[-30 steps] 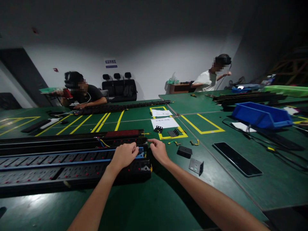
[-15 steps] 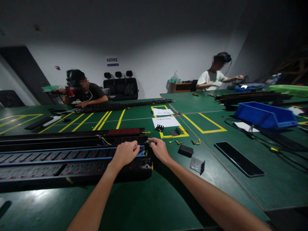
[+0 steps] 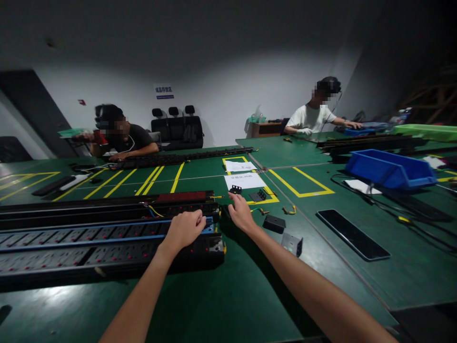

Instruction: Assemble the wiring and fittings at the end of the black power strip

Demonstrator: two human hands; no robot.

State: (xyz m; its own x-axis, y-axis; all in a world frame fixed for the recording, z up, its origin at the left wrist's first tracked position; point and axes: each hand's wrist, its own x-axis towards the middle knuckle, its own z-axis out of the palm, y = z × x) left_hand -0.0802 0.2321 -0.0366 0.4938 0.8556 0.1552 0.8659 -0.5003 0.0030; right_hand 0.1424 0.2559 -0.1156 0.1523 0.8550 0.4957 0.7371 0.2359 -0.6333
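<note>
My left hand [image 3: 186, 227] is closed, its fingers curled over the end of a blue-edged power strip [image 3: 123, 231]. A black power strip [image 3: 135, 251] with red-dotted sockets lies along its near side. Past the strip ends, my right hand [image 3: 241, 212] reaches forward with index finger and thumb apart and nothing visible between them. Its fingertips are close to a small black bracket [image 3: 236, 189] with holes; whether they touch is unclear. Another bracket [image 3: 256, 196], short yellow-green wires [image 3: 290, 210], a black end cap [image 3: 274, 222] and a grey metal bracket [image 3: 293, 244] lie to its right.
Further right lie a phone-like black slab [image 3: 352, 234], a blue bin [image 3: 391, 167] and loose black cables [image 3: 378, 214]. Printed paper [image 3: 244, 181] lies inside yellow tape. Across the table, one person [image 3: 137, 139] holds a red tool; another person [image 3: 311, 116] works at the right.
My right hand has moved from the strip ends forward and right, toward the small black bracket. My left hand stays on the strip. The person at the right has lowered their hands.
</note>
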